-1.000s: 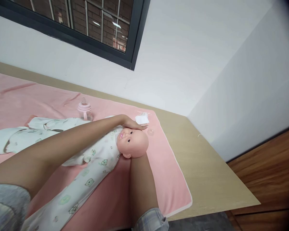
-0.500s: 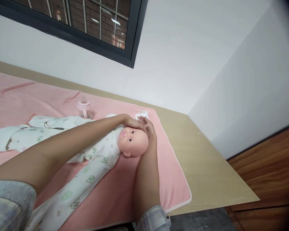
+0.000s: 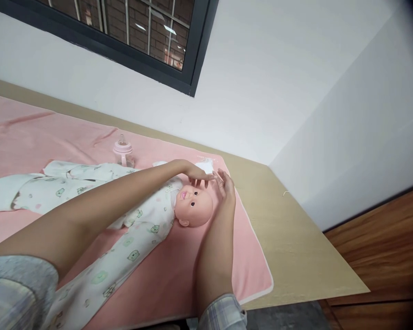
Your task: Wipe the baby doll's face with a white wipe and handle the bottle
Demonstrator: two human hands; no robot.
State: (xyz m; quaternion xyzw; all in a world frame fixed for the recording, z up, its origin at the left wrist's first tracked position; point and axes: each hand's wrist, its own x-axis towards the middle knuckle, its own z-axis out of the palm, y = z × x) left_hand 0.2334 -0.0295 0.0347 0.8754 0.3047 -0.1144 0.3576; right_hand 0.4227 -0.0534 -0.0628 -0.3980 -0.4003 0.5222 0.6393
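Head view: beside the doll's head (image 3: pixel 194 208), the left hand (image 3: pixel 197 173) spreads its fingers loosely; the right hand (image 3: pixel 228 188) bends its fingers, whether gripping I cannot tell.

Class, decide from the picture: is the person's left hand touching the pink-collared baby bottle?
Apart. The head view shows the left hand above the doll's head, with pink blanket visible between it and the baby bottle.
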